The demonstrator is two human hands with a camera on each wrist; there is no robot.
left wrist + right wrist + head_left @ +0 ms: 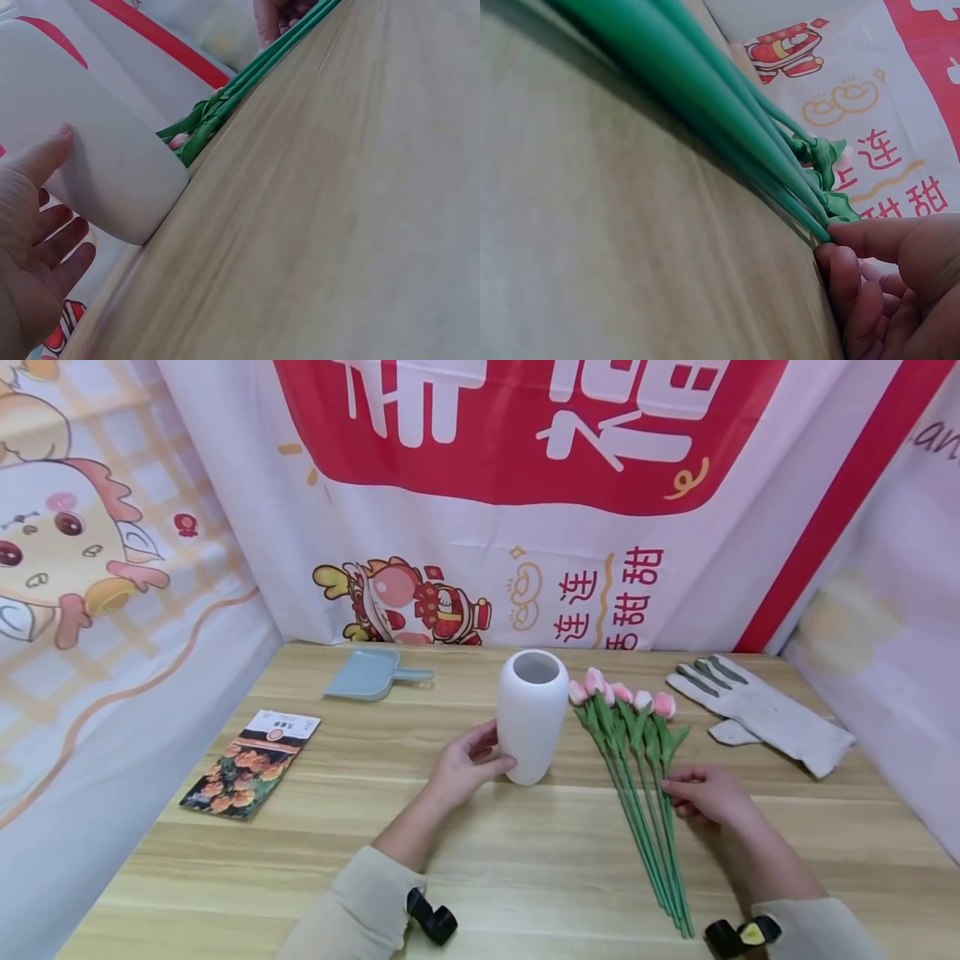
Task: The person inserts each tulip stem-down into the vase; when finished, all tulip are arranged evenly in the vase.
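Note:
A white vase (531,727) stands upright on the table. My left hand (470,766) is at its left side, thumb against the near wall, fingers curving behind it. In the left wrist view, the thumb lies on the vase (90,135) while the other fingertips show beside its edge. Right of the vase lie several artificial tulips (630,735) with pink and pale heads pointing away and green stems toward me. My right hand (708,793) pinches the rightmost stem between thumb and forefinger. The right wrist view shows that pinch (885,277) close over the table, near the leaves.
A pale blue dustpan (365,675) lies at the back left, with a flower-pictured seed packet (255,762) nearer me. White and grey work gloves (772,714) lie at the right. Printed cloth (465,527) hangs behind the wooden table (525,868) and along both sides.

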